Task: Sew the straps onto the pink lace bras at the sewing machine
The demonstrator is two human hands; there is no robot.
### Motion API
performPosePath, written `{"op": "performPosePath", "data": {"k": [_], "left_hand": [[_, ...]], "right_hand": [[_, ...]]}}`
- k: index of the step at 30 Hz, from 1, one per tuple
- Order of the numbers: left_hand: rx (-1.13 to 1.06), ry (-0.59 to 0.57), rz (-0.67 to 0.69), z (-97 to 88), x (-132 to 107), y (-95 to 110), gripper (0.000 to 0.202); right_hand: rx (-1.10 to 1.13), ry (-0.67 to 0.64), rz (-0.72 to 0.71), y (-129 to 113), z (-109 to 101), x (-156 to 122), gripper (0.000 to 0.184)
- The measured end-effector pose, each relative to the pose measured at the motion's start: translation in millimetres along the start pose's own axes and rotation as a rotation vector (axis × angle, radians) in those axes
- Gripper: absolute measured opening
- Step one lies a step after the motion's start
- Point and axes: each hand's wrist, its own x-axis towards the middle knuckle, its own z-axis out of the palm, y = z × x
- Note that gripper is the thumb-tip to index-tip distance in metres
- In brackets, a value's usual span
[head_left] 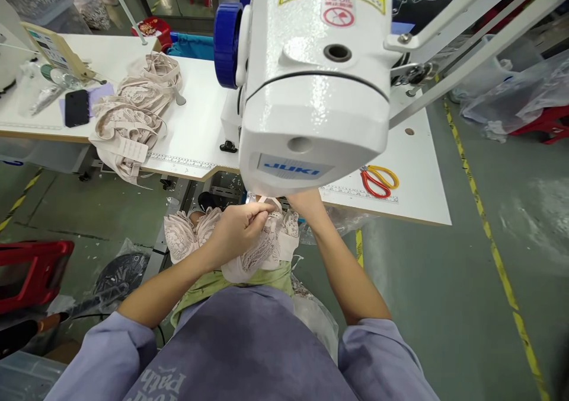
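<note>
My left hand (pixel 237 230) is closed in a pinch on a pale pink lace bra (pixel 258 255). The garment lies bunched over my lap, and one of its cups (pixel 178 235) spreads out to the left. Just under the white sewing machine head (pixel 311 128), the strap side of the bra is lifted between my hands. My right hand (pixel 306 204) reaches in beneath the head from the right, beside the lace. Its fingers are hidden behind the machine, as are the needle and presser foot.
Red and yellow-handled scissors (pixel 377 181) lie right of the machine on the white table (pixel 418 181). More lace bras (pixel 133 110) are heaped at the left, near a black phone (pixel 77 108). A red stool (pixel 35 273) stands lower left. A blue handwheel (pixel 227 45) juts from the machine.
</note>
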Motion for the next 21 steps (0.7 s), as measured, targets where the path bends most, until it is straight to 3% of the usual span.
{"op": "performPosePath", "data": {"k": [4, 12, 21], "left_hand": [[-0.016, 0.003, -0.010, -0.2, 0.5, 2.6, 0.036], [-0.018, 0.005, -0.006, -1.3, 1.1, 5.3, 0.037], [-0.033, -0.003, -0.021, -1.5, 0.5, 4.0, 0.038]], "right_hand": [[-0.007, -0.009, -0.001, -1.6, -0.9, 0.4, 0.027], [-0.030, -0.012, 0.001, -2.7, -1.3, 1.4, 0.017], [-0.057, -0.016, 0.011, -0.9, -0.8, 0.6, 0.020]]}}
